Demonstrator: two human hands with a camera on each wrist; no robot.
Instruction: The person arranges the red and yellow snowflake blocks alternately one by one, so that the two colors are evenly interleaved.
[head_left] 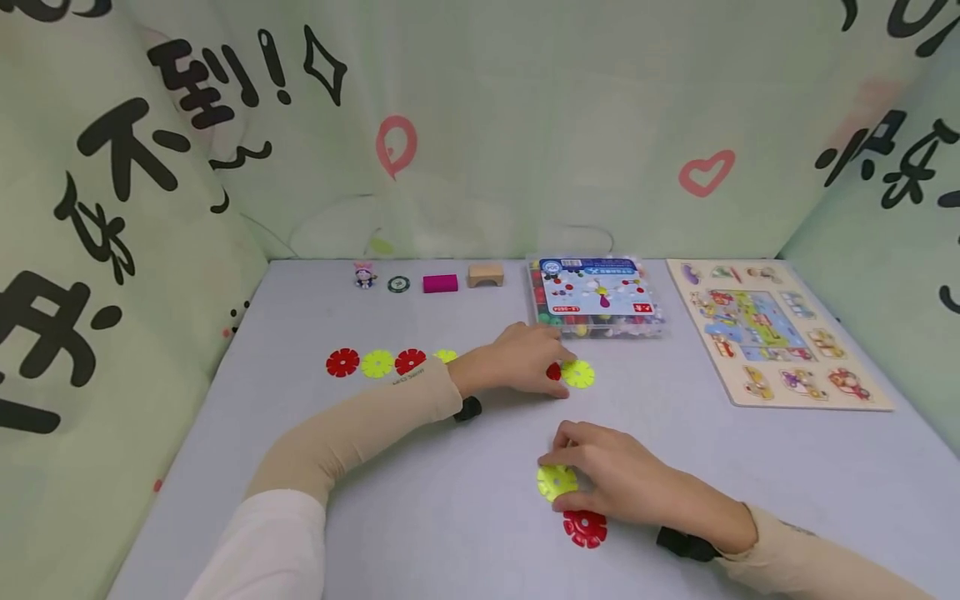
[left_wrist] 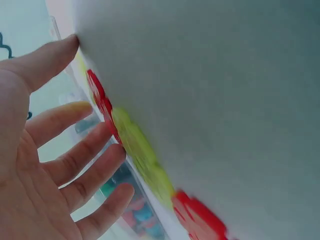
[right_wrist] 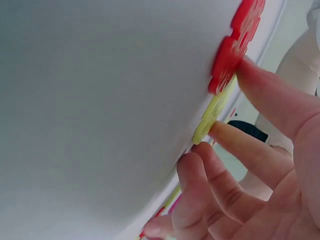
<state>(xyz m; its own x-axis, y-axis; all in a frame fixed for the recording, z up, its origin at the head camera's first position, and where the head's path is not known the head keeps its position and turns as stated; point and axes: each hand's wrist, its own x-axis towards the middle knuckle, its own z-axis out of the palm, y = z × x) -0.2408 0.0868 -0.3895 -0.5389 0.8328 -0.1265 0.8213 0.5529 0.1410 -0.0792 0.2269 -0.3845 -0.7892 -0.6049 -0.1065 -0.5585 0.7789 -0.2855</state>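
Note:
A line of red and yellow notched plastic discs lies across the table, with a red disc (head_left: 342, 362) at its left end and a yellow disc (head_left: 577, 373) at its right end. My left hand (head_left: 521, 362) is over the right part of the line, its fingers spread around a red disc (head_left: 553, 372) and hiding part of the line. Closer to me, my right hand (head_left: 618, 471) pinches a yellow disc (head_left: 557, 482) by its edges between thumb and fingers, low at the table. Just beside that thumb lies another red disc (head_left: 585, 528).
A clear box of colourful pieces (head_left: 596, 296) stands behind the left hand. A wooden picture puzzle board (head_left: 780, 333) lies at the right. Along the back are a small doll (head_left: 364, 275), a dark ring (head_left: 398, 284), a magenta block (head_left: 440, 283) and a wooden arch block (head_left: 486, 275).

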